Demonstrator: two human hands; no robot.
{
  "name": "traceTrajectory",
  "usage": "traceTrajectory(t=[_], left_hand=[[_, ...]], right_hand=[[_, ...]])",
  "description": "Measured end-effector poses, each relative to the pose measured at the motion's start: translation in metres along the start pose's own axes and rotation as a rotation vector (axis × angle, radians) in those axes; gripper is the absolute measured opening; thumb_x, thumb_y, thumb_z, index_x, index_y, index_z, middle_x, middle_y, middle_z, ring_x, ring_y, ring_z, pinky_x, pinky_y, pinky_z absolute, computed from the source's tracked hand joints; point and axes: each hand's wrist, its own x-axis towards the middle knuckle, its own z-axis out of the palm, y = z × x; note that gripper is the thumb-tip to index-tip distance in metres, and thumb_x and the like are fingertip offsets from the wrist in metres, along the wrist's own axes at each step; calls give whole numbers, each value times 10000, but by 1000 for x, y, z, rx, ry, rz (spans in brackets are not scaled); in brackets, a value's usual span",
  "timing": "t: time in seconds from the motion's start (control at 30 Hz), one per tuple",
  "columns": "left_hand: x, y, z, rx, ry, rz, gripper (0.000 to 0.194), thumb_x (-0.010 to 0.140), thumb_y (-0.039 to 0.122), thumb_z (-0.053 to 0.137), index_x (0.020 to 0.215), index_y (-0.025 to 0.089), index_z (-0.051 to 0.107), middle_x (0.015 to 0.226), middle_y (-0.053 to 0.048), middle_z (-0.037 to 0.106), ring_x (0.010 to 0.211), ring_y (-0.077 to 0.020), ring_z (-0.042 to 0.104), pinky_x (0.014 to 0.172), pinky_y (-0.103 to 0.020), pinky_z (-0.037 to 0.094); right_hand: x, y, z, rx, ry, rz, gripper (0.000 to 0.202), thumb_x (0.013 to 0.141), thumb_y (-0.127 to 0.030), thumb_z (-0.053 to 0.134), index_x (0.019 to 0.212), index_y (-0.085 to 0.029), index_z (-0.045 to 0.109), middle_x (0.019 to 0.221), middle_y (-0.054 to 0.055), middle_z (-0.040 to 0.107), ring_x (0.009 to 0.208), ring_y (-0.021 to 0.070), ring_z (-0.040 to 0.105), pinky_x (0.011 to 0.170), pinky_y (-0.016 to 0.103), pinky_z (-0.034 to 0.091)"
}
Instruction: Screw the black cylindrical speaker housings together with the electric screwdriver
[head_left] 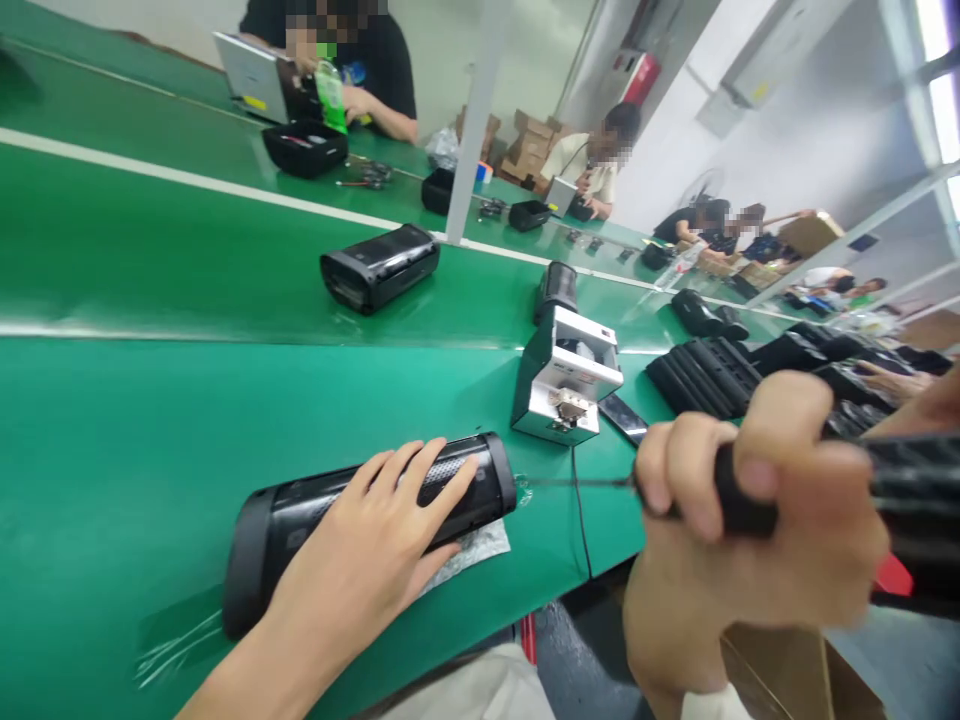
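Observation:
A long black speaker-like housing [251, 560] with glossy sides and a perforated strip lies on the green bench. My left hand [382, 535] rests across it with fingers spread flat on top and the thumb by the near side. To the right, my right hand [757, 510], blurred by motion, is wrapped around a black electric screwdriver [907, 490]. Its thin shaft [577, 483] points left at the housing's right end; whether the tip touches is unclear. Part of the housing is hidden under my left hand.
A small white and dark screw feeder [568, 380] stands behind, its cable running to the front edge, beside a phone [624, 418]. Another black housing [381, 268] lies further back. Several black parts [705, 375] are grouped at right. People work across the bench.

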Motion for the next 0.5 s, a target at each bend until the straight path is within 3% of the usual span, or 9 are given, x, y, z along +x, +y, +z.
traceTrajectory(t=[0.07, 0.13, 0.2, 0.3, 0.5], left_hand=[[-2, -6, 8, -9, 29, 8, 757, 998, 403, 826, 1710, 246, 621, 1593, -259, 724, 1360, -495, 742, 1087, -675, 637], [-1, -11, 16, -33, 56, 6, 720, 1021, 393, 773, 1709, 255, 613, 1574, -251, 731, 1337, -496, 744, 1056, -679, 644], [2, -15, 24, -47, 54, 10, 703, 1051, 392, 734, 1728, 272, 587, 1582, -237, 728, 1339, -491, 744, 1049, -673, 648], [6, -17, 29, -37, 52, 30, 691, 1101, 403, 681, 1763, 266, 538, 1626, -235, 706, 1383, -489, 734, 1080, -668, 635], [-6, -24, 4, -50, 168, 83, 571, 1203, 396, 520, 1754, 249, 550, 1704, -189, 671, 1460, -454, 707, 1228, -659, 525]], right_hand=[[26, 12, -20, -151, 251, -110, 378, 974, -222, 932, 767, -243, 616, 666, -100, 497, 392, 78, 494, 383, 268, 455], [49, 33, -38, -230, 320, -118, 365, 928, -280, 935, 813, -266, 589, 656, -119, 503, 394, 89, 486, 377, 255, 424], [62, 57, -50, -264, 325, -138, 278, 925, -303, 911, 1019, -299, 649, 747, -130, 571, 407, 85, 483, 389, 253, 436], [65, 87, -55, -281, 277, -160, 353, 964, -300, 881, 1233, -332, 655, 794, -131, 594, 436, 93, 518, 416, 262, 472], [53, 105, -49, -215, 190, -77, 444, 947, -230, 866, 1324, -349, 664, 767, -150, 592, 448, 90, 523, 445, 254, 499]])
